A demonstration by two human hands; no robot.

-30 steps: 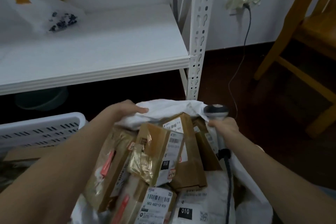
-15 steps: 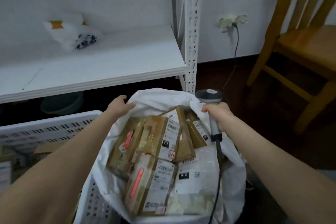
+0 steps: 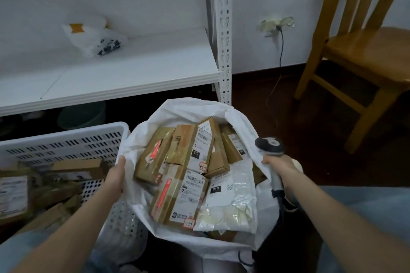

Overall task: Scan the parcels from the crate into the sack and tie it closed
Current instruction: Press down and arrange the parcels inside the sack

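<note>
The left hand (image 3: 115, 175) grips the left rim of the sack (image 3: 188, 107) and the right hand (image 3: 280, 166), wrapped around the scanner (image 3: 269, 147), pinches the right rim, likely to spread the mouth at lower centre for more parcels (image 3: 75, 167) from the crate (image 3: 66, 137) at lower left.

The sack (image 3: 193, 111) stands in the middle with parcels (image 3: 190, 157) piled inside it and the scanner (image 3: 269, 147) at its right rim. Against the sack's left side sits the crate (image 3: 66, 139), with boxes (image 3: 75, 168) lying in it. Behind the sack runs the shelf (image 3: 133, 73), its post (image 3: 224, 29) just behind the sack's far rim, a bag (image 3: 95, 40) lying on it to the back left and a basin (image 3: 82, 115) beneath it; the chair (image 3: 366, 51) stands to the sack's back right, with the wall socket (image 3: 277, 25) between post and chair.
</note>
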